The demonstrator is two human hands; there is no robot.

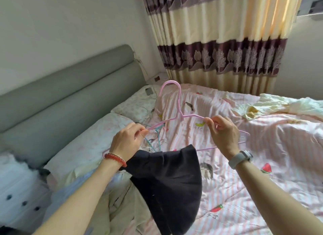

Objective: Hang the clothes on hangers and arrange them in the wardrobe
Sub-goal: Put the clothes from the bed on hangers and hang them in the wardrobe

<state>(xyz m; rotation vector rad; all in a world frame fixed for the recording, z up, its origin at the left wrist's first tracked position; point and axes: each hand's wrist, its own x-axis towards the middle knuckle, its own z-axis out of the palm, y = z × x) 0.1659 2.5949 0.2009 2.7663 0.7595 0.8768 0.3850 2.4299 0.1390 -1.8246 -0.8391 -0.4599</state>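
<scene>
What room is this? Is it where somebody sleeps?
Most likely a bedroom: there is a bed with a grey padded headboard, pillows and a pink striped quilt, and long curtains hang behind it.

Black garment [167, 187] bottom cropped (frame edge); teal hanger [35, 132] part-hidden

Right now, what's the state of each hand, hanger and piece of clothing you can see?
Left hand: pinching the pink wire hanger.
Right hand: pinching the same hanger.
Pink wire hanger: held up over the bed, hook upward.
Black cloth garment: draped, hanging below the left hand.
Teal hanger: lying on the bed.
Pale yellow garment: crumpled on the bed.
</scene>
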